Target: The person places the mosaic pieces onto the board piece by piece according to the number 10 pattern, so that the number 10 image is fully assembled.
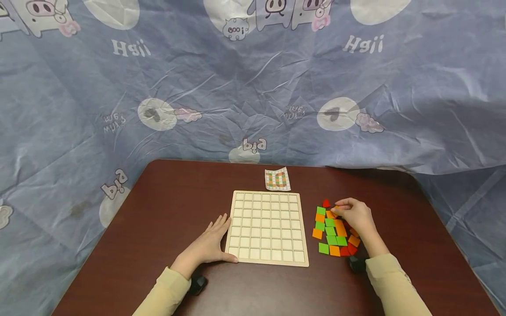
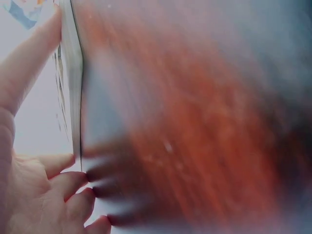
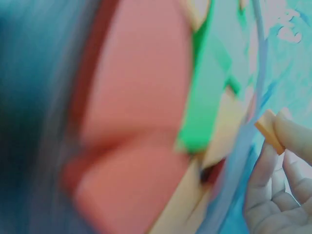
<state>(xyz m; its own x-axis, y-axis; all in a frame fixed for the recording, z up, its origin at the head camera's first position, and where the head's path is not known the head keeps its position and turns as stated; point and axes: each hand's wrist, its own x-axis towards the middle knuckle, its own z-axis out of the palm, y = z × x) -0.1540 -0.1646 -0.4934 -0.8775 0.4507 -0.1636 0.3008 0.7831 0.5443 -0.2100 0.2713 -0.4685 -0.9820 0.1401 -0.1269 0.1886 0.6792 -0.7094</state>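
A pale wooden grid board (image 1: 265, 228) of square cells lies on the table. My left hand (image 1: 211, 243) is spread against its left side, fingers straight, with the thumb at the near left corner. The left wrist view shows the same hand (image 2: 44, 195) touching the board's edge (image 2: 75, 97). Over a loose group of tiles, my right hand (image 1: 357, 217) pinches an orange tile (image 3: 270, 131) between thumb and finger. Beneath and beside it lie several green tiles (image 1: 330, 231), orange tiles (image 1: 317, 234) and red pieces (image 1: 345, 251), some hidden by the hand.
Behind the board lies a small printed card (image 1: 277, 179) with a coloured grid pattern. The dark brown table (image 1: 178, 197) extends on both sides. A blue-grey patterned cloth (image 1: 253, 87) hangs behind its far edge.
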